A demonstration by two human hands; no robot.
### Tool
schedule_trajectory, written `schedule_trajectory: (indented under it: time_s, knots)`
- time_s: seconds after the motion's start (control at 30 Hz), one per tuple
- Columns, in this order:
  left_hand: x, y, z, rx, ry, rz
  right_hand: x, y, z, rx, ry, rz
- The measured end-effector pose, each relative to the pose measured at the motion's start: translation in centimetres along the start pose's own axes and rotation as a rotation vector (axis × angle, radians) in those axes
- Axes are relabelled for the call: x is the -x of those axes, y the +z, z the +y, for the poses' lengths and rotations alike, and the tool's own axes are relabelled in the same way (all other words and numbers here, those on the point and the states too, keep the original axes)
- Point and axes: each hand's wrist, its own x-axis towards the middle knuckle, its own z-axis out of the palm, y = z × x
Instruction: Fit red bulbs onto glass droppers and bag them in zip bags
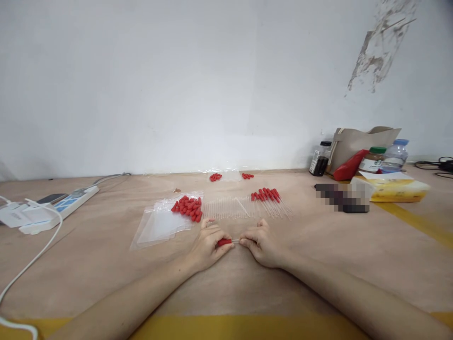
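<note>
My left hand (209,243) pinches a red rubber bulb (224,242) between thumb and fingers. A thin clear dropper tube (236,241) runs from the bulb's end to my right hand (261,243), which grips its other end. Whether the tube sits inside the bulb I cannot tell. Beyond my left hand a pile of loose red bulbs (187,207) lies on clear plastic bags (159,224). A row of bare clear tubes (224,208) lies behind both hands. To its right, several tubes with red bulbs on them (266,196) lie side by side.
Small groups of red bulbs (215,177) lie near the wall. A white power strip (60,211) with cables is at left. At right stand a dark bottle (320,159), a grey bag (361,144), jars and a yellow tissue pack (399,190); a pixelated item lies before them.
</note>
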Motion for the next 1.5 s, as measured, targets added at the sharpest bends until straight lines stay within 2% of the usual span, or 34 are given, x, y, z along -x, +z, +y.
schedule_trajectory:
  time_s: [0.2,0.4,0.5,0.57,0.67,0.77,0.87,1.07,1.23,1.5]
  knots:
    - [0.0,0.2,-0.4,0.0,0.004,0.024,0.3,-0.6,0.5,0.041,-0.065,-0.011]
    - [-0.3,0.2,-1.1,0.068,0.007,-0.05,0.4,-1.5,0.5,0.32,-0.198,-0.005]
    - [-0.3,-0.3,-1.1,0.091,0.002,-0.073,0.5,-1.8,0.5,0.365,-0.202,-0.004]
    - [-0.1,-0.6,-1.2,0.102,-0.057,-0.051,0.4,-2.2,1.1,0.327,-0.114,0.021]
    - [0.1,-0.8,-1.3,0.109,-0.167,-0.032,-0.3,-3.3,3.3,0.221,0.195,0.113]
    - [0.0,-0.8,-1.4,0.102,-0.147,-0.093,-1.8,-4.4,6.1,0.159,0.541,0.229]
    - [-0.1,-0.8,-1.3,0.096,-0.111,-0.11,-3.5,-4.7,8.2,0.236,0.729,0.304]
    - [-0.1,-1.0,-1.2,0.096,-0.113,-0.119,-5.0,-3.3,9.9,0.341,0.846,0.286]
    - [-0.1,-0.8,-1.4,0.101,-0.122,-0.119,-5.0,-3.1,9.3,0.365,0.863,0.329]
    - [-0.1,-0.8,-1.5,0.11,-0.116,-0.126,-6.0,-2.6,7.1,0.377,0.813,0.113]
